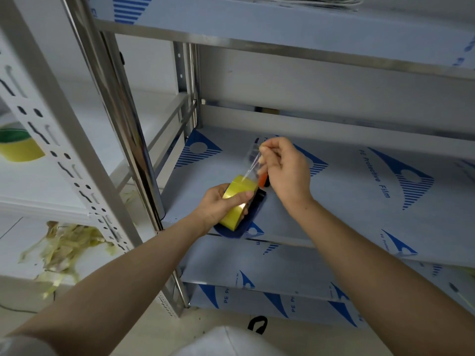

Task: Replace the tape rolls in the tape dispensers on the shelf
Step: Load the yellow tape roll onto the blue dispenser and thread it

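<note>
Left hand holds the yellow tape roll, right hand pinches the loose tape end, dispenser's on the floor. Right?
Not quite. The dispenser is not on the floor; it sits on the shelf, near the front left corner, as the head view shows. The rest stands: the left hand holds the yellow tape roll and the right hand pinches the loose tape end.

1. The left grip [218, 205] holds the yellow tape roll [237, 194], thumb across its side; the roll sits over the dark blue tape dispenser [250, 223] at the shelf [347, 209] edge;
2. The right grip [285, 170] pinches a clear tape strip [253, 164] that runs up from the roll;
3. Yellowish tape scraps [64, 245] lie at lower left.
</note>
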`<move>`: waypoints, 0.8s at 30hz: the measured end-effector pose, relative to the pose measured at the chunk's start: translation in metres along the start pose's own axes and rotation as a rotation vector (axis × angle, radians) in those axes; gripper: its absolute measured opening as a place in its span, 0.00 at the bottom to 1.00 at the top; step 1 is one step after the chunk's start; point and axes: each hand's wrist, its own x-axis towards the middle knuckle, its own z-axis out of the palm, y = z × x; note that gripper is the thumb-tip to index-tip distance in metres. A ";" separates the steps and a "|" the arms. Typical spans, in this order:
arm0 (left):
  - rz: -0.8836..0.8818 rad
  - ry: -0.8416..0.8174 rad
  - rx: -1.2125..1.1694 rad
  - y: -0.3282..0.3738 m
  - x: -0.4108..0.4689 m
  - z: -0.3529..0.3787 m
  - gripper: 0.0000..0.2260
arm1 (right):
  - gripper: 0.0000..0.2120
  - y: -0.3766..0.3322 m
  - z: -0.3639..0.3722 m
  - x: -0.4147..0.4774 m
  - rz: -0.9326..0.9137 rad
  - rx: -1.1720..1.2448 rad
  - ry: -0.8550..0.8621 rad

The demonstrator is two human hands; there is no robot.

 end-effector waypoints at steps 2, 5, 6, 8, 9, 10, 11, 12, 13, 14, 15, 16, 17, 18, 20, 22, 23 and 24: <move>0.000 -0.012 -0.016 -0.001 0.001 -0.001 0.06 | 0.02 0.000 -0.003 0.007 0.074 0.036 -0.041; -0.006 -0.048 -0.010 -0.007 -0.001 -0.004 0.08 | 0.03 0.004 -0.007 0.009 0.222 0.079 -0.080; -0.011 -0.051 -0.002 -0.008 -0.002 -0.007 0.09 | 0.02 0.004 -0.007 0.008 0.294 0.125 -0.095; -0.024 -0.079 0.029 -0.011 -0.001 -0.013 0.13 | 0.01 0.005 -0.009 0.008 0.500 0.293 -0.128; -0.030 -0.103 0.031 -0.012 0.000 -0.016 0.16 | 0.02 0.006 -0.010 0.007 0.611 0.397 -0.148; -0.034 -0.126 0.026 -0.012 0.000 -0.018 0.19 | 0.06 0.007 -0.012 0.006 0.699 0.498 -0.166; -0.041 -0.146 0.023 -0.012 0.001 -0.019 0.20 | 0.10 0.008 -0.013 0.005 0.754 0.578 -0.176; -0.050 -0.162 0.018 -0.011 0.001 -0.019 0.21 | 0.13 0.009 -0.015 0.005 0.772 0.617 -0.182; -0.056 -0.173 0.003 -0.010 0.002 -0.019 0.21 | 0.15 0.009 -0.016 0.006 0.767 0.631 -0.188; -0.061 -0.175 -0.014 -0.009 0.002 -0.019 0.22 | 0.14 0.010 -0.016 0.007 0.751 0.631 -0.191; -0.065 -0.170 -0.030 -0.009 0.003 -0.019 0.23 | 0.12 0.009 -0.016 0.008 0.738 0.636 -0.194; -0.066 -0.156 -0.042 -0.009 0.004 -0.018 0.24 | 0.10 0.007 -0.015 0.009 0.725 0.637 -0.197; -0.065 -0.141 -0.052 -0.011 0.006 -0.019 0.24 | 0.08 0.005 -0.015 0.010 0.711 0.633 -0.199; -0.057 -0.128 -0.056 -0.012 0.006 -0.019 0.23 | 0.06 0.004 -0.014 0.011 0.687 0.611 -0.204; -0.034 -0.119 -0.045 -0.015 0.006 -0.020 0.17 | 0.03 0.001 -0.009 0.011 0.618 0.528 -0.228; -0.014 -0.149 -0.013 -0.018 0.004 -0.023 0.12 | 0.02 0.001 -0.002 0.009 0.556 0.397 -0.254; -0.006 -0.170 0.012 -0.018 0.003 -0.024 0.11 | 0.02 0.000 0.002 0.007 0.538 0.321 -0.254; -0.001 -0.185 0.036 -0.018 0.002 -0.025 0.10 | 0.04 0.002 0.007 0.004 0.530 0.265 -0.242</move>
